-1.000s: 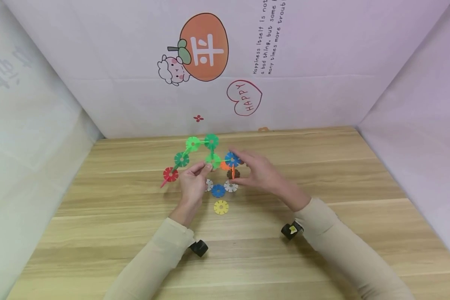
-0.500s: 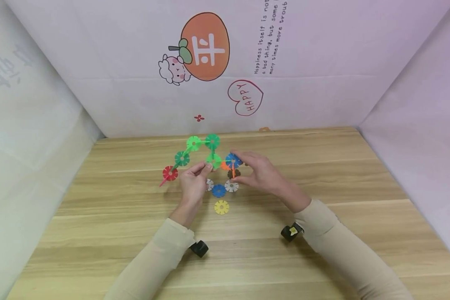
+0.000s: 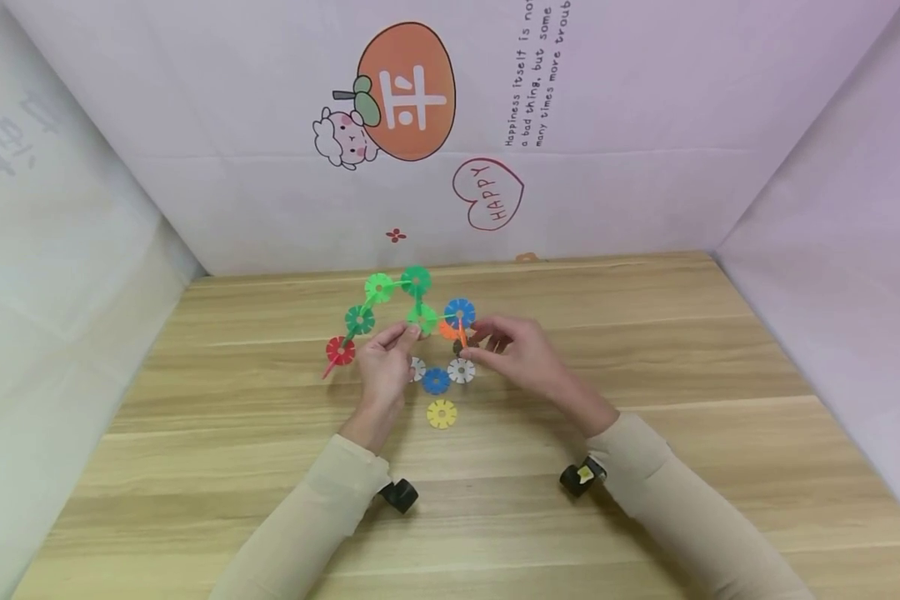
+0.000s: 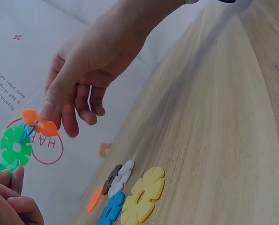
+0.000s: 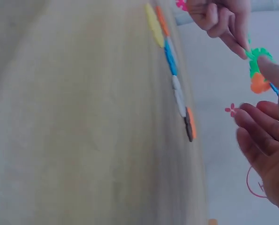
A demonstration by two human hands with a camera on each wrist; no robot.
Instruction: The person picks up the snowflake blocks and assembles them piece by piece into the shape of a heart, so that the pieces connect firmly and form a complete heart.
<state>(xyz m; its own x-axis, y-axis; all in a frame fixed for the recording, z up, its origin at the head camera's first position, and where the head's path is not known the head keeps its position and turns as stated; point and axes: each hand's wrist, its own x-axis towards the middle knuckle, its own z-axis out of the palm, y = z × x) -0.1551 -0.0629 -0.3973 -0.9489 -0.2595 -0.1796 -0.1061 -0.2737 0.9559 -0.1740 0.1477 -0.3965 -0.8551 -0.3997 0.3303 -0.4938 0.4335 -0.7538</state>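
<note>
A chain of slotted plastic snowflake discs hangs over the table, held by both hands. My left hand (image 3: 382, 372) pinches a light green disc (image 3: 422, 317) between thumb and fingers. From there green discs (image 3: 359, 320) run up and round to a red disc (image 3: 341, 351) and a pink one at the left end. On the right, a blue disc (image 3: 460, 308) joins the light green one, and an edge-on orange disc (image 4: 46, 127) slots into it. My right hand (image 3: 521, 354) grips that orange disc at its edge with the thumb; the index fingertip is mostly hidden.
Loose discs lie on the wooden table (image 3: 645, 333) under the chain: yellow (image 3: 442, 424), blue (image 3: 436, 390), white (image 3: 462, 379), another white partly behind the left hand, orange (image 3: 447, 332) and a mostly covered brown one (image 3: 457, 347). A printed white backdrop (image 3: 607, 200) stands behind.
My right index finger has left the blue disc's top and come down beside the orange disc, near the thumb. The chain has shifted slightly left; the left hand keeps its pinch.
</note>
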